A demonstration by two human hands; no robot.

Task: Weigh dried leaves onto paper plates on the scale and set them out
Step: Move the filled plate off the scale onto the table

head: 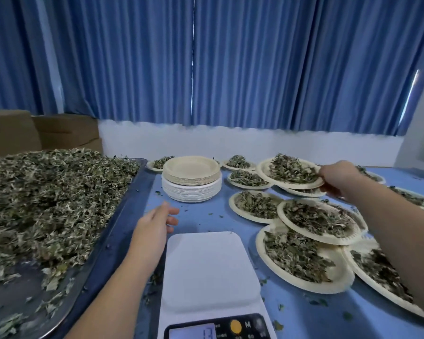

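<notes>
Nearest on the blue bench [206,216], the scale [211,270] sits with its platform bare. Just left, the left hand [154,223] hovers, fingers loosely spread, holding nothing, beside the tray [119,216] heaped with leaves [47,192]. Filled plates [281,212] overlap at right. Farther back, right of the stack [191,189] of empty plates, the right hand [338,178] grips 1 leaf-filled plate [262,170] by its rim.

right hand [338,178] gripping filled plate [291,173], bare scale [211,270]
</notes>
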